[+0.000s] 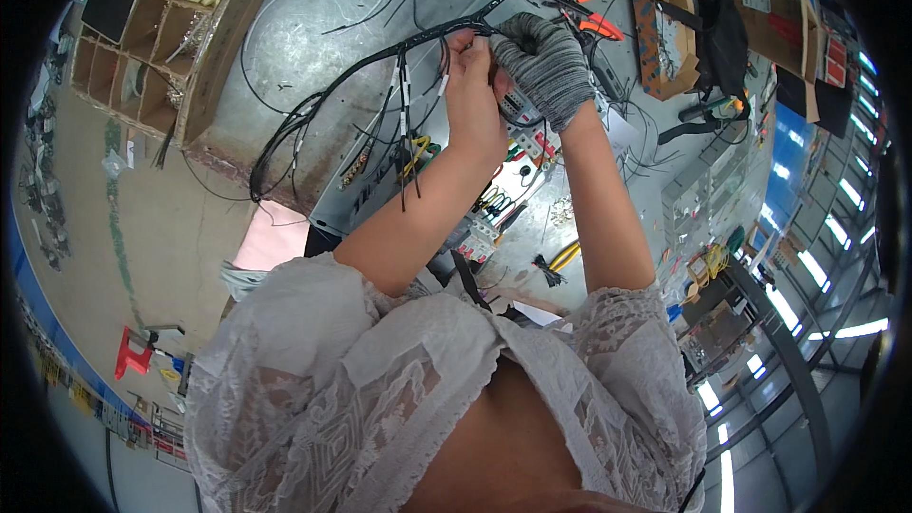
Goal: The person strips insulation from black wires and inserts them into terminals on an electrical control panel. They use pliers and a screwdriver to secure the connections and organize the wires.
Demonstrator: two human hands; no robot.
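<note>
A black wire harness (356, 66) runs over the metal table from the far middle to the near left, with thin labelled branches hanging off it. My bare left hand (472, 100) has its fingers closed at the harness, fingertips pressed against it. Beside it my right hand (543, 66), in a grey knitted glove, is curled at the same spot; its fingertips are partly hidden. Beneath my hands and forearms lies an electrical assembly with circuit breakers (478, 245), terminals and coloured wires, partly covered by my arms.
Orange-handled pliers (600, 27) lie at the far right, beside an open cardboard box (668, 47). A yellow-handled tool (567, 255) is near my right forearm. A divided cardboard bin (220, 71) with small parts stands at the left. Loose wires cross the metal table (294, 33).
</note>
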